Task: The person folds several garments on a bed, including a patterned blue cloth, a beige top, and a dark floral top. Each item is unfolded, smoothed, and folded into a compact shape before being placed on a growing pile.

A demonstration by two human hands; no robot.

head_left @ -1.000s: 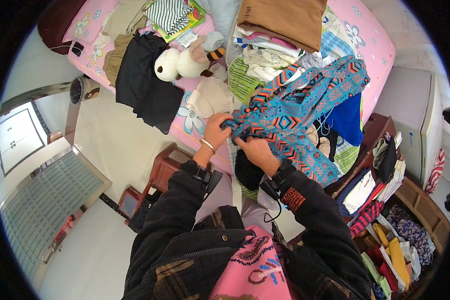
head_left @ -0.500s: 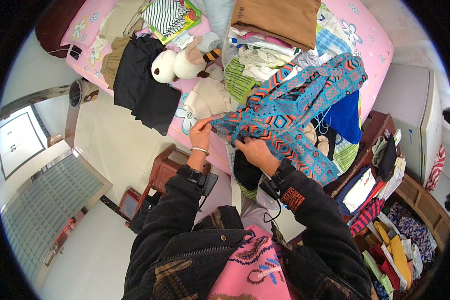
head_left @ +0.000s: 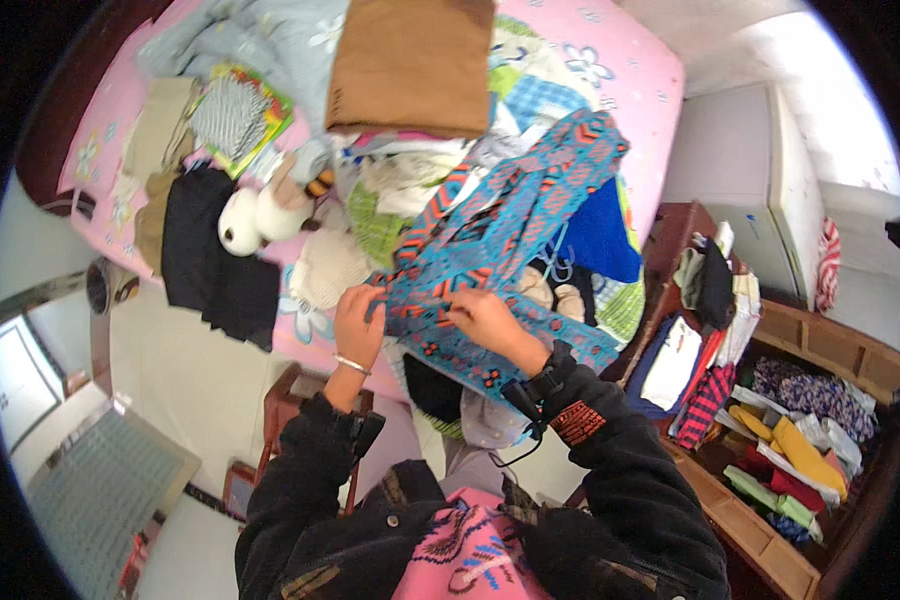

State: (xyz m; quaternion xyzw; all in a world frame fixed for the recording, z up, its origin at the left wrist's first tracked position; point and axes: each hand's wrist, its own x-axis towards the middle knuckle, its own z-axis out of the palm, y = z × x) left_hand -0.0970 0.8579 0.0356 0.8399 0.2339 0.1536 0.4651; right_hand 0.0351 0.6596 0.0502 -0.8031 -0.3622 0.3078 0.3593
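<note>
A teal garment [head_left: 530, 215] with orange and black zigzag patterns lies spread over a heap of clothes on the bed. At its left end, my left hand [head_left: 358, 328] pinches the edge of the cloth, with a bracelet at the wrist. My right hand [head_left: 498, 328] is further right on the same garment, fingers closed on the fabric near its front part. Under the garment show a blue cloth [head_left: 602, 235], a beige knitted piece [head_left: 328, 268] beside my left hand, and a black cloth [head_left: 432, 385] hanging below.
A folded brown cloth [head_left: 410, 70] tops a stack at the back. Left of it lie a white plush toy [head_left: 260, 218] and black trousers [head_left: 210, 260]. A wooden stool [head_left: 285, 410] stands by the bed. Open drawers [head_left: 745, 510] with clothes are at the right, before a white cabinet [head_left: 730, 150].
The view has shifted, so the bed and its things sit further left. Both hands still hold the garment; its front part now spreads flatter and the hands are slightly further apart.
</note>
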